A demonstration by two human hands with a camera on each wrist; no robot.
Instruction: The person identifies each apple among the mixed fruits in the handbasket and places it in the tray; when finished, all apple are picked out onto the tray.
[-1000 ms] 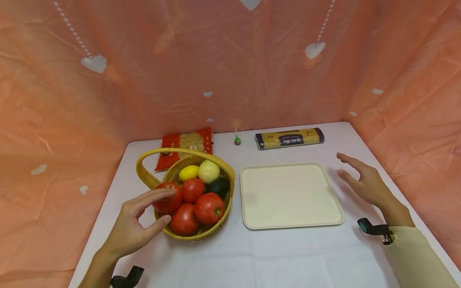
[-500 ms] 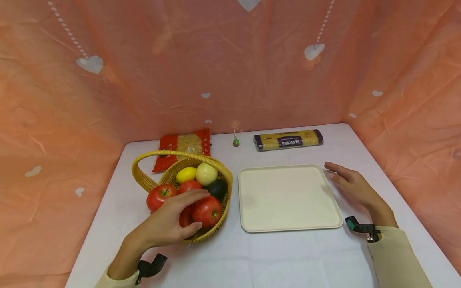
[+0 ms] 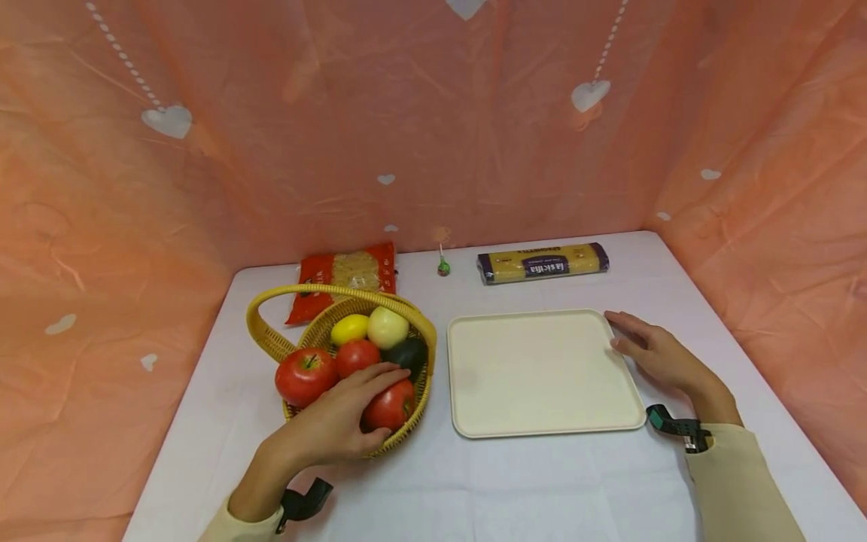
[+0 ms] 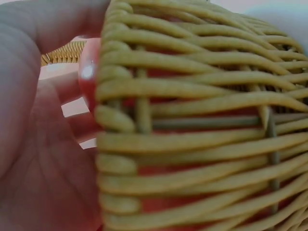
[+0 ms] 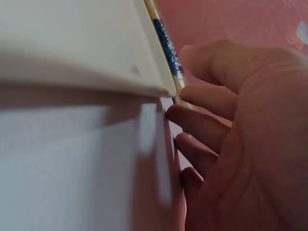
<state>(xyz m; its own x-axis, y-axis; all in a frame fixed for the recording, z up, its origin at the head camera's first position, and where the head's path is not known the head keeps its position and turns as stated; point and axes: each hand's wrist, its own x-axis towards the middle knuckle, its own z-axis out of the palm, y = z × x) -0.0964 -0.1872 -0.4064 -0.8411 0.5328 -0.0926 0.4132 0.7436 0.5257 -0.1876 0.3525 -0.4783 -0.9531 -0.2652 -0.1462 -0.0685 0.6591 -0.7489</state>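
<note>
Two bare hands are under my observation on the remote feed. The left hand [image 3: 339,421] is cupped wide over a glossy red apple [image 3: 393,406] at the near right of the wicker basket [image 3: 415,424], thumb at its near side, fingers across its left and top. I cannot tell whether a firm grip exists. The right hand [image 3: 667,365] holds nothing, fingers loosely extended at the right edge of the cream tray [image 3: 542,376]; contact there I cannot confirm.

Risks noted: in my judgement the smooth, rounded skin could slip if lifted by fingertips alone. A thumb catching the rim could tip the basket, and a sideways knock could roll the stemmed fruit [image 3: 305,380] off the left, as it sits high. A push from the right hand could shift the tray across the worktop [image 3: 528,489].

Condition of the apple: bright red, shiny, roundish, dimple facing right; I see no damage on the exposed part.
</note>
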